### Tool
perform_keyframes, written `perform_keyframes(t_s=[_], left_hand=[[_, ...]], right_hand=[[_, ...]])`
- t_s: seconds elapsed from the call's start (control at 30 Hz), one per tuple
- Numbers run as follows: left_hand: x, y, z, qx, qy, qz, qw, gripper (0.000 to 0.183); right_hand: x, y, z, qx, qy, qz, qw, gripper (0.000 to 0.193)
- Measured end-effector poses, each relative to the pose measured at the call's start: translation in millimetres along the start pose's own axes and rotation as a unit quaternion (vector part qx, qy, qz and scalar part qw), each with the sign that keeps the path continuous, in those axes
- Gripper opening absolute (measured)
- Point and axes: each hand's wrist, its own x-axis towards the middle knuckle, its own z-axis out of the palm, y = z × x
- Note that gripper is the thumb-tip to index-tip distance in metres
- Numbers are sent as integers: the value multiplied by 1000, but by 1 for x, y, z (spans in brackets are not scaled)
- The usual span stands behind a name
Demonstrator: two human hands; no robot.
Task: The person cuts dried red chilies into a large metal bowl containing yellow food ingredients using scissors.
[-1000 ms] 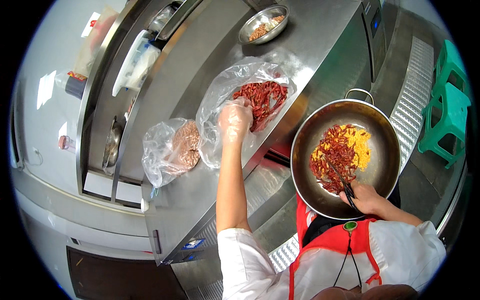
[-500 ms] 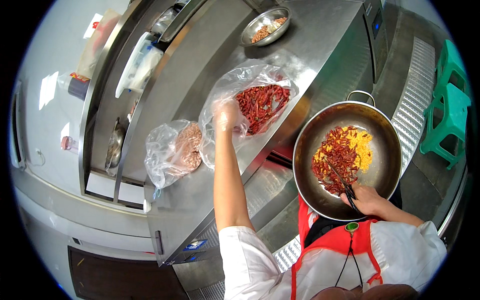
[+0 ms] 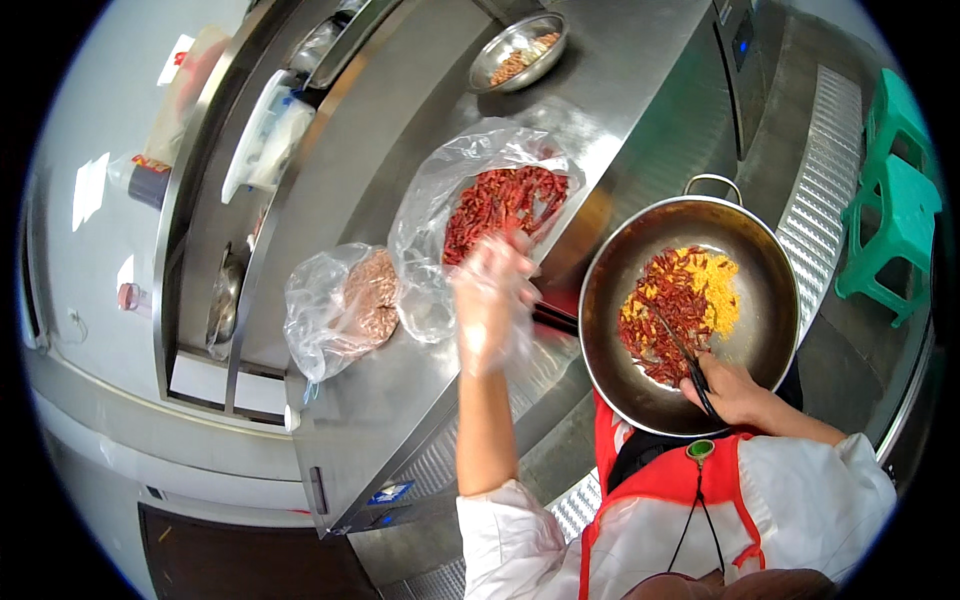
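Head view: left hand (image 3: 492, 290) likely gathers dried chilies (image 3: 500, 198), fingers I cannot tell; right hand (image 3: 732, 390) clasps scissors (image 3: 699, 376); next move needs steadiness.

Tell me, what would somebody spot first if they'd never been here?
Probably the big pan right of centre, with red chilies and bright yellow bits inside and the right hand holding black-handled scissors. Next, the clear bag of red chilies on the steel counter, beside the blurry, gloved left hand. At the far right, green stools stand out too.
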Motion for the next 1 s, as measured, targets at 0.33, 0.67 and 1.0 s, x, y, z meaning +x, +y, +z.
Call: perform_keyframes(t_s=[0.33,0.67,1.0], left_hand=[[-77,-110,75,-46,-87,-131,986,27],[-97,-136,104,82,-79,-26,993,21],[-101,-144,110,176,-90,17,980,22]], right_hand=[[-3,-6,-3,0,12,-24,1000,57],[3,5,7,-26,21,-12,999,59],[2,2,6,-34,18,-8,999,68]])
